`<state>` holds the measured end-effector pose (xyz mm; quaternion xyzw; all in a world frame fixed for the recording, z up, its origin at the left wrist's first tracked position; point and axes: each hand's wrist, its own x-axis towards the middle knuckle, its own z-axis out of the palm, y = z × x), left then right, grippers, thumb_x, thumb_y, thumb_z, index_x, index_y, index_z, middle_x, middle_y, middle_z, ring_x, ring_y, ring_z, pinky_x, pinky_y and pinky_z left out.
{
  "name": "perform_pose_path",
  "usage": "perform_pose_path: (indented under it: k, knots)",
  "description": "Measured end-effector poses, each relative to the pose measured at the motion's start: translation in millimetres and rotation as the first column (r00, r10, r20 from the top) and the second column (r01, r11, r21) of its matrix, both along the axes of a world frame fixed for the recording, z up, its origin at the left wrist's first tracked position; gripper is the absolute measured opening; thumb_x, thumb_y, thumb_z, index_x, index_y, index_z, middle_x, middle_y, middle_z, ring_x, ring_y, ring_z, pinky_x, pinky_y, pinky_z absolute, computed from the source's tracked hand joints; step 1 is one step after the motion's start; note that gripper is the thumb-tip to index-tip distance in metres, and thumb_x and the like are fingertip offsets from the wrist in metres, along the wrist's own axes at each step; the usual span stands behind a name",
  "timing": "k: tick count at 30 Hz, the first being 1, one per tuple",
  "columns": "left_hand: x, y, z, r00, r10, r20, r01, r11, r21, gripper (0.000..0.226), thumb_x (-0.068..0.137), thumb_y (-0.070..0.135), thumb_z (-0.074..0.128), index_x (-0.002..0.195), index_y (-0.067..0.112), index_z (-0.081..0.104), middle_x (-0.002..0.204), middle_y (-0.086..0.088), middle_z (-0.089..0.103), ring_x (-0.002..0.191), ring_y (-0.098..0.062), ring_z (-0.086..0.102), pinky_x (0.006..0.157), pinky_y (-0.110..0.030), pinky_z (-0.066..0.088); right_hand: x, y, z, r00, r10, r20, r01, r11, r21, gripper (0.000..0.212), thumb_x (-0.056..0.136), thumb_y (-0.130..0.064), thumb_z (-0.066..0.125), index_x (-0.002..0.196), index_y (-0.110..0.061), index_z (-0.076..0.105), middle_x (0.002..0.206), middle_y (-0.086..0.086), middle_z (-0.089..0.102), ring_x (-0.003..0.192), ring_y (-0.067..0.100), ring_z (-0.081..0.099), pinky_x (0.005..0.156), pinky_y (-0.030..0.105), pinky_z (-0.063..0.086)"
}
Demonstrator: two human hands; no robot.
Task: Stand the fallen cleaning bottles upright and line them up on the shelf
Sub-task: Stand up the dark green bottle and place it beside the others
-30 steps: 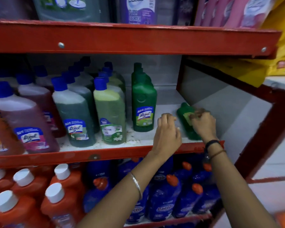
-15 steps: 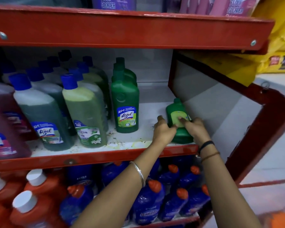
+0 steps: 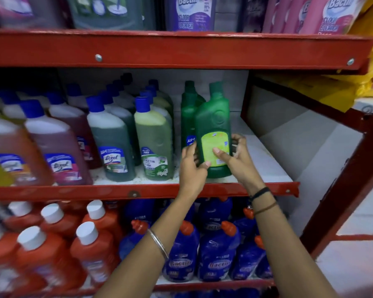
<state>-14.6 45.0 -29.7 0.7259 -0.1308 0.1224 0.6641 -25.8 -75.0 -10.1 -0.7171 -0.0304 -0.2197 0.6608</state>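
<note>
Lower shelf, nearest: orange bottles with white caps [image 3: 52, 239] at left, blue bottles with orange caps [image 3: 215, 261] at right. Middle shelf [image 3: 138, 191], front right: green bottle [image 3: 213, 125], upright, back label outward, base on the shelf board, clasped by left hand [image 3: 192, 168] and right hand [image 3: 239, 160] on either side. Behind it, touching: a second green bottle [image 3: 187, 117]; leftward, rows of blue-capped bottles [image 3: 153, 138].
</note>
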Motion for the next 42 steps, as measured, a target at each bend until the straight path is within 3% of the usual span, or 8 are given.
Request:
perform_pose_path:
  k: [6,12,16,21,25,30,36,42]
  knots:
    - [4,39,-17,0.994,0.068,0.087,-0.085,0.972,0.221,0.066,0.076,-0.001,0.063,0.135,0.013,0.036,0.135,-0.011,0.041,0.123,-0.031,0.048,0.100,-0.050,0.045,11,33,-25,1.000,0.020,-0.014,-0.021,0.997,-0.069,0.049,0.083,-0.011,0.066,0.117,-0.018,0.032,0.126,0.015,0.051,0.101,0.015,0.059,0.072,0.016,0.055]
    - [5,48,-18,0.994,0.022,0.103,-0.064,0.900,0.431,0.063,0.085,0.005,0.059,0.140,0.007,0.029,0.142,-0.015,0.043,0.130,-0.029,0.042,0.110,-0.036,0.033,14,30,-31,0.999,-0.010,-0.046,0.004,0.992,-0.128,0.052,0.079,-0.018,0.071,0.117,-0.018,0.036,0.125,0.009,0.049,0.109,0.018,0.055,0.077,0.017,0.053]
    - [3,45,-20,0.994,0.033,0.099,-0.067,0.933,0.353,0.053,0.078,0.008,0.065,0.125,0.012,0.040,0.125,-0.012,0.053,0.114,-0.028,0.054,0.097,-0.047,0.048,13,24,-28,0.984,-0.178,0.019,0.177,0.949,-0.262,0.047,0.079,-0.016,0.070,0.120,-0.011,0.046,0.112,0.004,0.045,0.100,0.019,0.052,0.079,0.015,0.047]
    - [-21,29,-20,0.969,0.072,0.236,-0.162,0.909,0.384,0.039,0.078,-0.004,0.058,0.112,0.006,0.044,0.113,-0.011,0.046,0.105,-0.025,0.050,0.093,-0.038,0.046,3,26,-24,0.992,-0.127,-0.006,0.121,0.959,-0.255,0.046,0.078,-0.040,0.066,0.117,-0.021,0.050,0.117,0.002,0.055,0.105,0.017,0.058,0.088,0.030,0.051]
    - [-35,27,-27,0.955,-0.013,0.298,-0.102,0.925,0.367,0.033,0.082,-0.011,0.044,0.111,0.005,0.048,0.107,-0.008,0.046,0.094,-0.016,0.050,0.084,-0.029,0.048,3,35,-16,0.984,-0.177,-0.005,0.159,0.895,-0.418,0.048,0.076,-0.045,0.069,0.114,-0.019,0.056,0.113,0.006,0.053,0.099,0.016,0.055,0.080,0.023,0.046]
    - [-23,36,-22,0.969,0.076,0.234,-0.133,0.962,0.240,0.051,0.080,-0.014,0.042,0.127,0.006,0.040,0.128,-0.010,0.041,0.114,-0.007,0.040,0.096,-0.002,0.027,6,28,-12,0.999,0.026,-0.028,-0.030,0.986,-0.162,0.045,0.081,-0.015,0.068,0.120,-0.014,0.047,0.114,0.003,0.060,0.101,0.010,0.062,0.085,0.025,0.054]
    - [-14,34,-16,0.997,0.048,0.056,-0.062,0.956,0.286,0.071,0.079,-0.017,0.039,0.143,0.004,0.018,0.144,-0.015,0.035,0.130,-0.023,0.039,0.095,-0.012,0.029,17,20,-17,0.960,0.278,-0.037,-0.271,0.954,0.126,0.034,0.086,-0.003,0.057,0.114,-0.017,0.044,0.112,0.004,0.059,0.102,0.015,0.062,0.081,0.025,0.057]
    - [-14,38,-22,0.997,0.058,0.051,-0.070,0.960,0.271,0.072,0.079,-0.019,0.037,0.144,0.006,0.018,0.147,-0.013,0.032,0.132,-0.018,0.035,0.084,0.012,0.020,15,25,-24,0.990,0.139,-0.031,-0.139,0.990,0.007,0.036,0.090,-0.013,0.055,0.125,-0.011,0.048,0.111,-0.002,0.063,0.099,0.010,0.063,0.075,0.016,0.054]
